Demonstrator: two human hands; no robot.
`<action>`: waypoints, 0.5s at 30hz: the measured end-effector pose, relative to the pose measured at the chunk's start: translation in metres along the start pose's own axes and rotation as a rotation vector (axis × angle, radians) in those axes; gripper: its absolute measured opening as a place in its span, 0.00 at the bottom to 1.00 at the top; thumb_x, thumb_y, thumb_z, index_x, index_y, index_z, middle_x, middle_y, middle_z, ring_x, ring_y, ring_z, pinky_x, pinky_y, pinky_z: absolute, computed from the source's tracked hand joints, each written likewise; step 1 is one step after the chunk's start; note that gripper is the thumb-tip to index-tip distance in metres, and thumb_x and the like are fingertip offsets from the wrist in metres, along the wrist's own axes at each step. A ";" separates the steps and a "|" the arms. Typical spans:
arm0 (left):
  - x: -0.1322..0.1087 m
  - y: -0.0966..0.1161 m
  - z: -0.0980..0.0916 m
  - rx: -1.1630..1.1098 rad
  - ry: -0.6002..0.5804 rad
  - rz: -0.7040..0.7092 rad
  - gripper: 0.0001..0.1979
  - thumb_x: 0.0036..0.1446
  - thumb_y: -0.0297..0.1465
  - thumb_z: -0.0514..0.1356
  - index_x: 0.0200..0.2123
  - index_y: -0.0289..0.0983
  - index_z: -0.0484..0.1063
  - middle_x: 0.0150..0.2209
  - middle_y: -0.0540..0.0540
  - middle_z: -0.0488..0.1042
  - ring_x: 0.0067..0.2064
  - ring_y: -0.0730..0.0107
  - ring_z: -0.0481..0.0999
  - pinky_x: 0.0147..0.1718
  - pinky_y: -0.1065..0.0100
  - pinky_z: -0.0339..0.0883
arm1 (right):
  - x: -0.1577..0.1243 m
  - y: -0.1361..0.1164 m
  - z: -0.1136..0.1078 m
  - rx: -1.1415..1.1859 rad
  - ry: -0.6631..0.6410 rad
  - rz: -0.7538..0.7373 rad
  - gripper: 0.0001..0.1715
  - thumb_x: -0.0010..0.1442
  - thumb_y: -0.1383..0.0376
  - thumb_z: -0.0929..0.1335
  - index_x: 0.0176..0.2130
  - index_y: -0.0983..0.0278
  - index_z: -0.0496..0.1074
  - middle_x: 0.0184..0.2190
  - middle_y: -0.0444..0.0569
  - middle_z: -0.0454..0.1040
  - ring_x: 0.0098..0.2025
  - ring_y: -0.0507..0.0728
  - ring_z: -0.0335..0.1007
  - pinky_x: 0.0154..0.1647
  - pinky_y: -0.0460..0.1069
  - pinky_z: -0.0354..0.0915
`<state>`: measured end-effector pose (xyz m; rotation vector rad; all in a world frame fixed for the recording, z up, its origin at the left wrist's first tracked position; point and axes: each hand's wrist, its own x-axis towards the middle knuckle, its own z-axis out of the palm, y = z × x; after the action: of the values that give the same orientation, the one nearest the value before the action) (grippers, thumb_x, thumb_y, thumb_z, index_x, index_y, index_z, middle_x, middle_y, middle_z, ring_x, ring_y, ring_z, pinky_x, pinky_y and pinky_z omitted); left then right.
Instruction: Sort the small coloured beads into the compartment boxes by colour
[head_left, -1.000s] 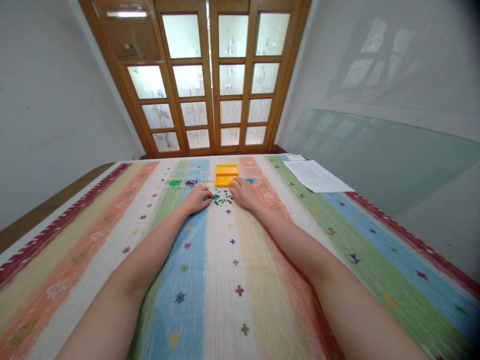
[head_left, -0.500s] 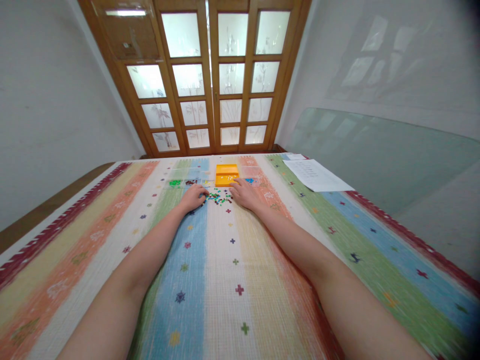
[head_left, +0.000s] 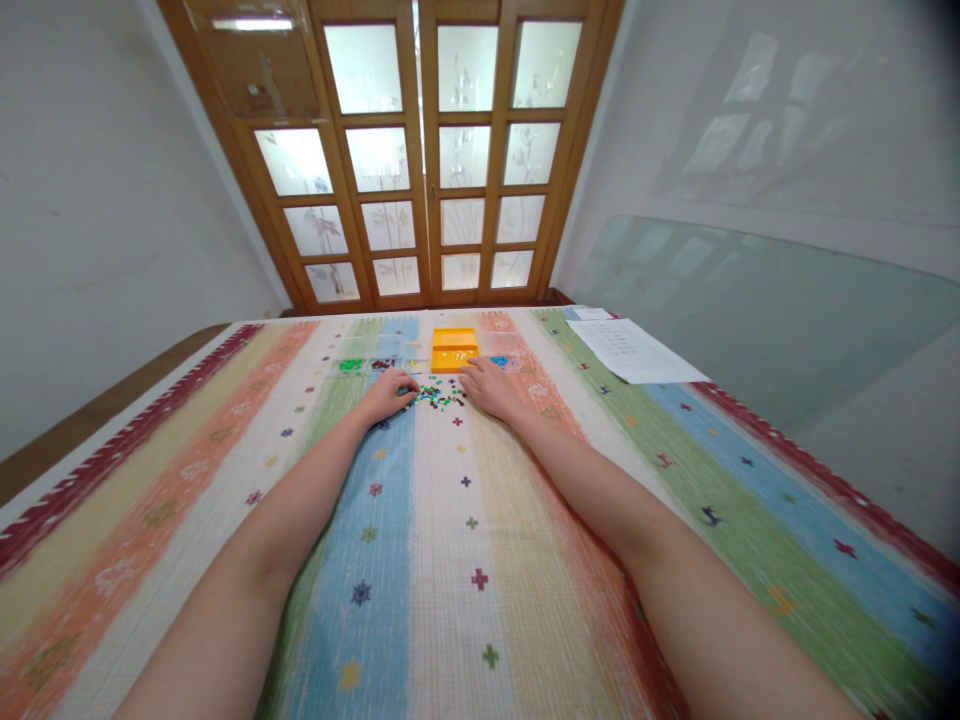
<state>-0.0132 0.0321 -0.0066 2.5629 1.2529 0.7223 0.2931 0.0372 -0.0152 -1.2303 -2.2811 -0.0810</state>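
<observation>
A loose pile of tiny green, blue and dark red pieces [head_left: 435,394] lies on the striped tablecloth between my hands. At its left edge is my left hand [head_left: 388,394], fingers curled and closed together; whatever they pinch is too small to make out. My right hand [head_left: 491,388] rests palm down on the pile's right side, its fingers slightly apart by the front right corner of an open yellow box [head_left: 454,337]. Small white pieces [head_left: 459,356] lie in the near half of that box. No object shows in my right hand.
Left of the yellow box, clear containers hold green pieces [head_left: 350,366], dark red pieces [head_left: 383,364] and a few yellow pieces [head_left: 414,365]. Another, with blue pieces [head_left: 501,361], stands behind my right hand. A printed paper sheet [head_left: 637,350] lies at the far right of the tablecloth [head_left: 442,560].
My left hand has shifted very slightly, its fingers still by the pile's left edge. My right hand stays in nearly the same place.
</observation>
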 end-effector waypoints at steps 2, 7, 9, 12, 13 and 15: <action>0.000 0.001 0.000 0.005 -0.003 -0.012 0.07 0.63 0.34 0.62 0.39 0.41 0.81 0.43 0.44 0.80 0.51 0.57 0.76 0.57 0.56 0.68 | 0.000 0.000 0.000 0.004 -0.003 -0.003 0.20 0.77 0.58 0.62 0.57 0.62 0.78 0.62 0.58 0.73 0.64 0.64 0.66 0.67 0.60 0.63; 0.001 0.001 0.002 0.002 0.006 -0.040 0.05 0.60 0.31 0.62 0.37 0.41 0.80 0.41 0.46 0.80 0.48 0.59 0.76 0.54 0.58 0.69 | 0.000 0.000 0.000 0.000 0.000 -0.001 0.21 0.77 0.58 0.61 0.57 0.62 0.79 0.62 0.58 0.72 0.64 0.65 0.66 0.67 0.61 0.63; 0.001 -0.001 0.003 0.002 0.017 -0.051 0.05 0.59 0.30 0.62 0.36 0.41 0.79 0.39 0.46 0.80 0.46 0.60 0.76 0.52 0.59 0.70 | 0.000 0.000 0.000 -0.008 0.005 -0.001 0.21 0.77 0.58 0.61 0.57 0.62 0.79 0.62 0.57 0.72 0.64 0.65 0.66 0.67 0.61 0.63; 0.001 -0.002 0.005 0.001 0.030 -0.063 0.06 0.58 0.29 0.61 0.36 0.41 0.78 0.39 0.47 0.79 0.44 0.61 0.76 0.49 0.61 0.70 | 0.000 0.000 0.000 -0.009 0.004 -0.003 0.21 0.77 0.58 0.62 0.57 0.62 0.79 0.61 0.57 0.73 0.63 0.64 0.67 0.66 0.61 0.64; 0.001 -0.003 0.005 0.003 0.032 -0.070 0.06 0.58 0.28 0.60 0.36 0.41 0.78 0.39 0.47 0.79 0.44 0.62 0.76 0.49 0.61 0.70 | 0.000 0.000 0.000 -0.008 0.001 -0.003 0.21 0.77 0.58 0.62 0.56 0.62 0.79 0.61 0.57 0.74 0.63 0.64 0.67 0.66 0.60 0.64; 0.001 -0.003 0.005 0.012 0.036 -0.089 0.07 0.58 0.28 0.60 0.36 0.41 0.78 0.39 0.47 0.79 0.43 0.62 0.76 0.48 0.61 0.71 | 0.000 0.000 0.000 -0.007 -0.006 -0.007 0.21 0.77 0.58 0.62 0.56 0.61 0.79 0.59 0.57 0.75 0.62 0.64 0.68 0.65 0.60 0.64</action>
<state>-0.0122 0.0349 -0.0123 2.4965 1.3766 0.7479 0.2931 0.0377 -0.0151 -1.2280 -2.2921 -0.0876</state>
